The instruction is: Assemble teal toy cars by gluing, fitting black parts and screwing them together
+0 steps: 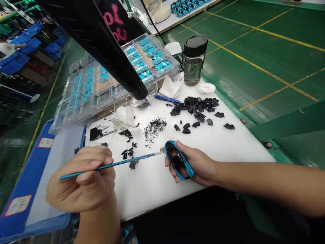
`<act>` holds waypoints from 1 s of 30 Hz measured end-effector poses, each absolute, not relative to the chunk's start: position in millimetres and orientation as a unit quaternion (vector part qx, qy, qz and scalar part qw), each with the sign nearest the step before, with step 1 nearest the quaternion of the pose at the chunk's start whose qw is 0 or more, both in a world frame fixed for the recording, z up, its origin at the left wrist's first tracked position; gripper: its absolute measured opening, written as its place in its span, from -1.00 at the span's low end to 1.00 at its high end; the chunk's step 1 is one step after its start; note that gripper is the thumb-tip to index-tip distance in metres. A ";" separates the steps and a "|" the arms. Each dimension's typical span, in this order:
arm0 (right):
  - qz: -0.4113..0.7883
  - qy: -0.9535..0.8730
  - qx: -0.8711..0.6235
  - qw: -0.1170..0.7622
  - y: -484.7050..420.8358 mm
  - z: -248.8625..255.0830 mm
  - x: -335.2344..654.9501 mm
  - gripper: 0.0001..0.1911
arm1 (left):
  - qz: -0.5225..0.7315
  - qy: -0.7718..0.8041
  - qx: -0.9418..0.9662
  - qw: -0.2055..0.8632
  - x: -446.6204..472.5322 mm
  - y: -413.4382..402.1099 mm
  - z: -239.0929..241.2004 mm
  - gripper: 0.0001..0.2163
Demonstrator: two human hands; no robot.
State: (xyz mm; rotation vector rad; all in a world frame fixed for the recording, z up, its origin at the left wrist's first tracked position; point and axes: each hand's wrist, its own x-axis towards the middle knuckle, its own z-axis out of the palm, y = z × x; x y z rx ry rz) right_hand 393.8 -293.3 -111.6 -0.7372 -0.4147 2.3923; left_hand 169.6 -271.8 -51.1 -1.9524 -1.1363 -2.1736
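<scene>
My left hand [83, 179] pinches a thin blue stick [124, 162], which looks like a fine brush with a pale tip. In my right hand [200, 164] lies a small blue toy car shell [177, 161] with black windows, tilted with one end up. The stick's pale tip meets the shell's near end; whether it touches I cannot tell. Beyond my hands, tiny black screws [155, 128] are spread on the white tabletop [152, 193]. Small black pieces [129, 152] lie left of them, and a heap of curved black parts [195, 105] lies to the right.
A black electric screwdriver [122, 64] hangs overhead, its bit above the table. Behind are clear compartment boxes [111, 79] with blue parts, a lidded cup [194, 61], a white case [207, 88], a blue pen-like tool [167, 99] and tissue [170, 87]. A blue bin [48, 217] stands left.
</scene>
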 end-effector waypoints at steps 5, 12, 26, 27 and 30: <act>0.901 -0.150 -0.269 0.304 -293.2 -112.2 393.2 -0.54 | -0.677 -0.418 -0.606 0.021 178.4 -274.3 -54.9 -0.63; 0.904 -0.144 -0.271 0.299 -292.5 -110.2 393.6 -0.54 | -0.671 -0.397 -0.625 0.030 177.7 -272.8 -58.0 -0.66; 0.904 -0.140 -0.264 0.305 -292.5 -112.2 392.1 -0.57 | -0.648 -0.435 -0.624 0.041 172.6 -277.4 -59.9 -0.61; 0.905 -0.140 -0.263 0.304 -292.5 -112.2 392.2 -0.57 | -0.647 -0.442 -0.620 0.039 172.3 -278.6 -59.2 -0.61; 0.906 -0.142 -0.262 0.302 -292.5 -112.6 392.9 -0.57 | -0.652 -0.470 -0.594 0.033 172.2 -281.7 -57.4 -0.61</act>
